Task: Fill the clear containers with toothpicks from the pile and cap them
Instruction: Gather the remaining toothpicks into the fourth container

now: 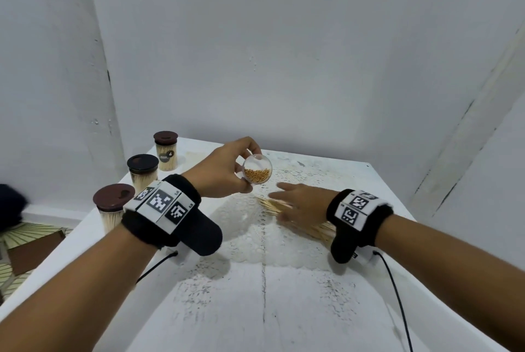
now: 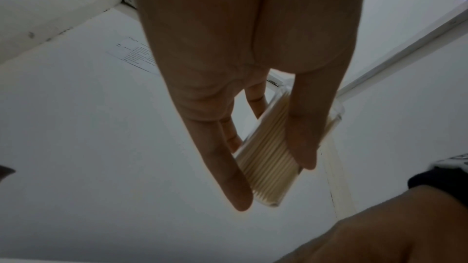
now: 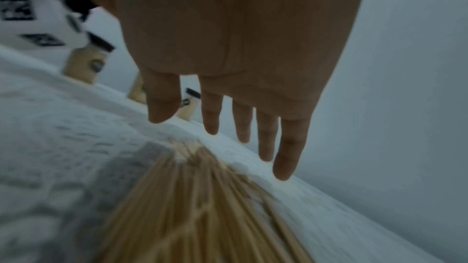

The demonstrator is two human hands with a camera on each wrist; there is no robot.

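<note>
On a worn white table [image 1: 264, 295], a loose pile of pale wooden toothpicks [image 1: 301, 218] remains to be packed. Along the left edge stand three clear cylindrical containers with dark brown lids [image 1: 113, 206], already filled and capped. The right hand [image 1: 301, 204] hovers flat over the pile, fingers spread, holding nothing. The left hand [image 1: 224, 169] grips a fourth clear container [image 1: 257, 168], tilted, partly filled, uncapped.
</note>
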